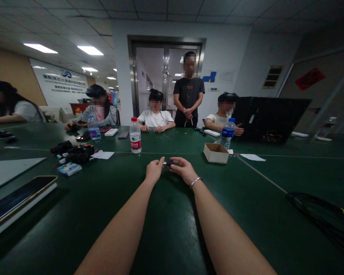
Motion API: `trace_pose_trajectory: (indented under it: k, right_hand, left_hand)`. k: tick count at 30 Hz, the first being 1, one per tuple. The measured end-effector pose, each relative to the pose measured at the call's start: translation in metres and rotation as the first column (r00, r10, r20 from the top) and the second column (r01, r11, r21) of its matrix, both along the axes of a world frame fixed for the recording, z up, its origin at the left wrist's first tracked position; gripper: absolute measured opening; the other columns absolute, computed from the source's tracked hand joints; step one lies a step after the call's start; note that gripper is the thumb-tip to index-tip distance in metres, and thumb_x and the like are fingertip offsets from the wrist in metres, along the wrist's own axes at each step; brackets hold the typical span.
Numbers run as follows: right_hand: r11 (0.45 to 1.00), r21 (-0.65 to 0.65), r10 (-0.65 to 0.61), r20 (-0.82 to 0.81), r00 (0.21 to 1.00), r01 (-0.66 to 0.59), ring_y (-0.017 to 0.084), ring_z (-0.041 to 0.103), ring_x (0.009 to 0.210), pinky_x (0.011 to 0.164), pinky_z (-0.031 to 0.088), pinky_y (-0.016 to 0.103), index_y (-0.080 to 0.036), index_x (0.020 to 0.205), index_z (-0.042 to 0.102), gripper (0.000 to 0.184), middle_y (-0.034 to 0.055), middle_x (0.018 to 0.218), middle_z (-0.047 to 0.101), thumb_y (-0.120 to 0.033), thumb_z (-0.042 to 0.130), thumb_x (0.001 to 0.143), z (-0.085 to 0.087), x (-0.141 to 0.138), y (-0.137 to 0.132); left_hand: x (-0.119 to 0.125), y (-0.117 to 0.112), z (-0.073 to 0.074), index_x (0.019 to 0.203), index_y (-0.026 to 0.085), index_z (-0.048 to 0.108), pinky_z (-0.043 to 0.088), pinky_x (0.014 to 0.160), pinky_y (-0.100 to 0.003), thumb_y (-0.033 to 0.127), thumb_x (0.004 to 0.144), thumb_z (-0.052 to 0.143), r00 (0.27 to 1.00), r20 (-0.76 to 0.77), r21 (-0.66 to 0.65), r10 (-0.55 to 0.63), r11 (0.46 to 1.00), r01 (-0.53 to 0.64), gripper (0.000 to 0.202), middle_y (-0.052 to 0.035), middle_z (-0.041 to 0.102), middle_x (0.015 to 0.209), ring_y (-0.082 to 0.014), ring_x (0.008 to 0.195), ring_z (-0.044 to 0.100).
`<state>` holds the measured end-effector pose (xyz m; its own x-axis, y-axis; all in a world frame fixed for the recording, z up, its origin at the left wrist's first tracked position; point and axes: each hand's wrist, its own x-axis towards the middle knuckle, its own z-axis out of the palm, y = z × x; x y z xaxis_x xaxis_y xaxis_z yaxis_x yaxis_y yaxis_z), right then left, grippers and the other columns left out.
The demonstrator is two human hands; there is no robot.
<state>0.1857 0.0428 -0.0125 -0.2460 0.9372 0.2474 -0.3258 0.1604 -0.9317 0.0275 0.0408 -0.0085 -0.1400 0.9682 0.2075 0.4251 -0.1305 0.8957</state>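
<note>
A: Where's the small black tube (169, 163)?

B: Mid-frame, level between the two hands. One end looks shiny. Whether it touches the green table (166, 217), I can't tell.

A: And the grip?

B: The left hand (154, 171) pinches the shiny end between thumb and fingers; the right hand (184, 170), curved, pinches the dark end with its fingertips.

A: How would it handle?

B: Light and stiff, I'd guess, maybe slippery on the shiny part. Fingertips at each end suit it. Fragile or not, I can't say.

A: What's around it?

B: A red-capped bottle (135, 138) stands above and left, a small box (213, 154) above and right. Farther out, a phone (20, 202) lies lower left, a black cable (312, 202) lower right.
</note>
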Motion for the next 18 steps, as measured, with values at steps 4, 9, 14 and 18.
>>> trace_pose_trajectory:
  k: [4, 9, 14, 18]
  right_hand:
    - [1.000, -0.004, -0.002, -0.002, 1.000, 0.002, 0.019, 0.063, 0.081, 0.076, 0.055, 0.033, -0.018, 0.093, 0.064, 0.039, 0.0048, 0.095, 0.057, -0.018, 0.078, 0.058, 0.0001, 0.0007, 0.0012]
    - [0.999, -0.031, 0.008, -0.014, 1.000, -0.009, 0.018, 0.064, 0.079, 0.074, 0.055, 0.031, -0.017, 0.092, 0.064, 0.036, 0.0046, 0.094, 0.056, -0.015, 0.077, 0.058, 0.0010, 0.0011, 0.0019]
    - [0.996, -0.086, -0.005, -0.041, 0.999, 0.001, 0.017, 0.065, 0.074, 0.068, 0.056, 0.027, -0.016, 0.090, 0.064, 0.034, 0.0029, 0.086, 0.057, -0.014, 0.077, 0.059, 0.0021, 0.0011, 0.0018]
    - [0.994, -0.105, -0.006, -0.061, 0.998, 0.000, 0.016, 0.065, 0.069, 0.062, 0.056, 0.024, -0.015, 0.088, 0.064, 0.032, 0.0017, 0.078, 0.060, -0.016, 0.078, 0.059, 0.0013, 0.0013, 0.0028]
  left_hand:
    - [0.0032, -0.0013, 0.0041, 0.054, 0.018, 0.056, 0.031, 0.051, -0.026, 0.060, 0.079, 0.035, 0.995, -0.088, -0.011, 0.045, 0.999, -0.047, 0.053, -0.0038, 0.056, 0.053, -0.0172, 0.052, 0.051]
    - [0.0032, -0.0045, 0.0036, 0.055, 0.018, 0.056, 0.032, 0.051, -0.026, 0.059, 0.079, 0.035, 0.998, -0.061, 0.018, 0.033, 0.999, -0.032, 0.052, -0.0035, 0.056, 0.054, -0.0169, 0.053, 0.052]
    - [0.0011, -0.0031, -0.0030, 0.064, 0.016, 0.058, 0.037, 0.051, -0.024, 0.058, 0.075, 0.044, 0.997, 0.060, 0.056, -0.048, 0.997, 0.045, 0.046, -0.0017, 0.055, 0.059, -0.0142, 0.055, 0.051]
    - [-0.0014, -0.0027, -0.0038, 0.078, 0.016, 0.059, 0.043, 0.053, -0.023, 0.047, 0.070, 0.057, 0.955, 0.235, 0.093, -0.182, 0.982, 0.164, 0.032, -0.0034, 0.059, 0.073, -0.0152, 0.067, 0.055]
